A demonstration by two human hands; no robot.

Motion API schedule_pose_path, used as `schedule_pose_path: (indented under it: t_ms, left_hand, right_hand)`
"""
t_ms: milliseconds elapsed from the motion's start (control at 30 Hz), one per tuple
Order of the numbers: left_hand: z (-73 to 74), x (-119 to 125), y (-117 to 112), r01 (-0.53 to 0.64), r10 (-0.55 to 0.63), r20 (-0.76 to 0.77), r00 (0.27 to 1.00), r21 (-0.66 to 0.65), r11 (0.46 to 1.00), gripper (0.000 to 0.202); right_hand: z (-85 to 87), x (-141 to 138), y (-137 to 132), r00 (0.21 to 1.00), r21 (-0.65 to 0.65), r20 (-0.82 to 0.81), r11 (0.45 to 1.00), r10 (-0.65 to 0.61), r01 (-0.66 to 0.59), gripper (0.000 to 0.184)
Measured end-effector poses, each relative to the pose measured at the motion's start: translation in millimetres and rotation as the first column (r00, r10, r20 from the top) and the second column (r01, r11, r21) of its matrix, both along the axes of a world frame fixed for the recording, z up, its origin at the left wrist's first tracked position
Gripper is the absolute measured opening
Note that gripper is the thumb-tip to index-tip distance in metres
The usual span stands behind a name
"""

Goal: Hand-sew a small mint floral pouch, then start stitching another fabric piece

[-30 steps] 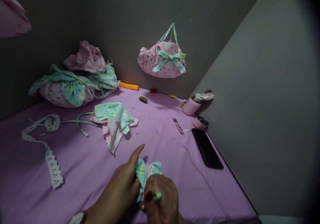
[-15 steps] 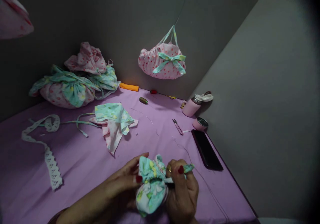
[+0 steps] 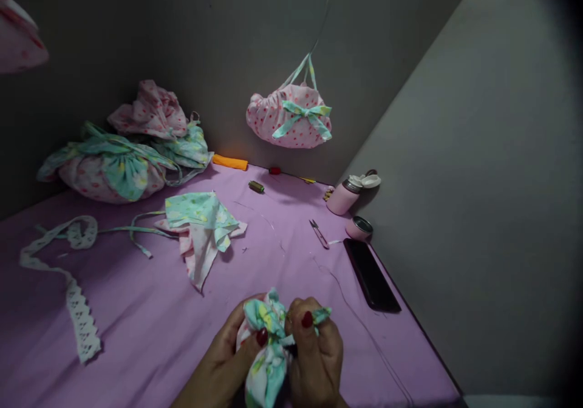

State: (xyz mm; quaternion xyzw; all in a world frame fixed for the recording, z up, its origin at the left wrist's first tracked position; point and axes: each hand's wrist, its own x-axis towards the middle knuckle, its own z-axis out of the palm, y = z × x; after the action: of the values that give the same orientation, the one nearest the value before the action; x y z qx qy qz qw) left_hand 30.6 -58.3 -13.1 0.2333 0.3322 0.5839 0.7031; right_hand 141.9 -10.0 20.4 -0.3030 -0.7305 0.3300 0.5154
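Low in the view, a gathered bundle of floral fabric [image 3: 267, 374] in mint green, white and yellow is held between both hands. My left hand [image 3: 232, 353] is closed around its left side, thumb pressed on the puckered middle. My right hand [image 3: 316, 353] is closed in a pinch on a narrow fabric strip [image 3: 322, 316] of the same print; one end sticks out past the fingers, and a pale part runs to the bundle. The right fingertips are partly hidden. Loose thread [image 3: 350, 311] trails over the purple cloth [image 3: 182, 335] to the right.
Pink thread snips [image 3: 319, 234], a black phone [image 3: 371, 274], a pink bottle [image 3: 345, 197] and its cup [image 3: 359, 228] lie right. Left are cut fabric pieces [image 3: 200, 220], lace trim [image 3: 82, 323] and fabric pouches [image 3: 113, 171]. A dotted pouch [image 3: 289, 119] hangs at the grey wall.
My left hand has closed more firmly, its thumb now over the bundle's middle. Bundle and both hands sit slightly farther left and lower in view; the camera has shifted a little.
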Motion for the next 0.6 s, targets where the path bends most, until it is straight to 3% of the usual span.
schedule_pose_path:
  t_ms: [100,167,300,367,467,533,600]
  left_hand:
    - [-4.0,-17.3,4.2,-0.078,0.088,-0.203,0.975,0.056,0.995,0.055]
    - [-3.6,-27.9,9.0,-0.119,0.137,-0.290,0.947,0.081,0.990,0.050]
    - [5.8,-32.1,14.9,0.008,-0.003,-0.322,0.947,0.016,1.000,0.032]
    - [14.2,-28.5,14.2,0.032,-0.047,-0.233,0.971,-0.067,0.997,0.032]
    - [27.4,-23.7,10.9,0.018,0.000,0.070,0.998,-0.262,0.965,0.029]
    - [31.9,-21.4,9.3,0.091,0.028,0.287,0.958,-0.392,0.915,0.027]
    - [31.1,-18.5,8.5,0.197,0.024,0.453,0.891,-0.433,0.880,0.025]
  right_hand:
    - [-0.5,7.0,6.0,1.000,-0.002,-0.015,1.000,-0.006,0.006,0.035]
    - [-0.4,9.8,9.3,1.000,0.067,0.020,0.998,0.002,-0.004,0.034]
    - [1.1,9.1,10.4,0.994,0.265,0.111,0.963,0.023,-0.052,0.029]
    - [0.7,8.1,9.5,0.992,0.311,0.122,0.950,-0.004,-0.035,0.029]
    - [-1.9,7.6,8.9,0.993,0.321,0.121,0.946,-0.005,-0.035,0.031]
    - [-3.5,7.0,8.9,0.997,0.343,0.071,0.939,-0.015,-0.010,0.032]
    - [-3.7,6.3,8.5,0.999,0.383,0.008,0.923,-0.046,0.039,0.035]
